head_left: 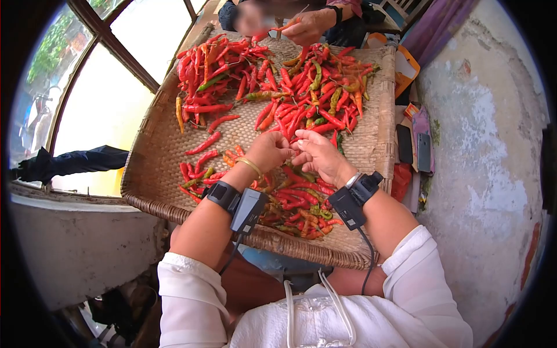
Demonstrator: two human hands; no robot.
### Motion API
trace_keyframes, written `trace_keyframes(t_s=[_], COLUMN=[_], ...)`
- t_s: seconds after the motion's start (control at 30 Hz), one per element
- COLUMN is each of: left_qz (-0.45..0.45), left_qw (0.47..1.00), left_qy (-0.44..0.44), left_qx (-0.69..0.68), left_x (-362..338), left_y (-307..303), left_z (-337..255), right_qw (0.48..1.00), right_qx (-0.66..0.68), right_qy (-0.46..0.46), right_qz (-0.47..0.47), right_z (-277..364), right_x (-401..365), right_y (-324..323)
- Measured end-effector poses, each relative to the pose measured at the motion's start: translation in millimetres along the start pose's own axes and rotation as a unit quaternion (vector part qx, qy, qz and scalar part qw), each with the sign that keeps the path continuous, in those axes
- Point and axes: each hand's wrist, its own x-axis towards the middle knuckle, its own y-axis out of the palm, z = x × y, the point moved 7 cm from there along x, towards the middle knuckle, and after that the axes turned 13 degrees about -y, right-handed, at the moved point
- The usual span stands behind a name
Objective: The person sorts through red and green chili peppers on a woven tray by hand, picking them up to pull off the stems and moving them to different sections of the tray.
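Note:
My left hand (pixel 266 154) and my right hand (pixel 322 158) meet over the middle of a woven tray (pixel 362 142). Both have thumb and fingers drawn together in a pinch, fingertips nearly touching; what lies between them is too small to make out. Below my hands is a pile of red, orange and greenish chili peppers (pixel 299 200). Beyond them lie a heap of mostly red chili peppers (pixel 203 72) at the far left and a mixed red and green heap (pixel 310 95) at the far right. A few loose chili peppers (pixel 204 143) lie left of my left hand.
Across the tray, another person's hand (pixel 310 27) holds an orange-red chili pepper (pixel 286 26). Two phones (pixel 424 152) rest beside the tray's right edge, near a rough wall (pixel 476 127). Dark folded cloth (pixel 81 162) lies by the window at left.

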Motion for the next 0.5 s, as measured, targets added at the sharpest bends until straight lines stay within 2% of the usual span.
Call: trace_keyframes(t_s=[0.03,0.1,0.13,0.17,0.23,0.3,0.43,0.5], left_qz=[0.001,0.045,0.088,0.090,0.152,0.156,0.155,0.145], left_qw=[1.000,0.993,0.991,0.991,0.988,0.988,0.988,0.989], left_qy=[0.000,0.015,0.010,0.009,-0.013,-0.007,-0.021,-0.037], left_qx=[0.001,-0.108,-0.102,-0.101,0.011,0.015,0.008,0.015], left_x=[1.1,-0.1,-4.7,-7.3,-11.4,-10.4,-16.3,-20.1], left_y=[0.1,1.9,5.8,4.6,15.5,16.8,8.8,-3.4], left_z=[0.6,-3.1,-6.7,-9.7,-8.1,-4.6,-11.2,-17.3], right_qw=[1.000,1.000,1.000,1.000,0.998,0.997,0.998,0.992], right_qx=[0.001,0.006,0.006,-0.029,-0.062,-0.069,-0.031,-0.008], right_qy=[0.000,-0.020,-0.020,0.003,0.028,0.010,-0.008,-0.047], right_qz=[-0.001,-0.023,-0.024,-0.003,0.017,-0.024,-0.046,-0.118], right_z=[1.5,6.2,5.7,1.6,-2.8,0.1,5.6,16.5], right_x=[-0.4,-1.0,-0.4,0.1,-1.4,-1.6,-0.2,1.1], right_y=[0.2,-1.1,-2.8,-2.9,-2.3,-5.1,-14.2,-25.7])
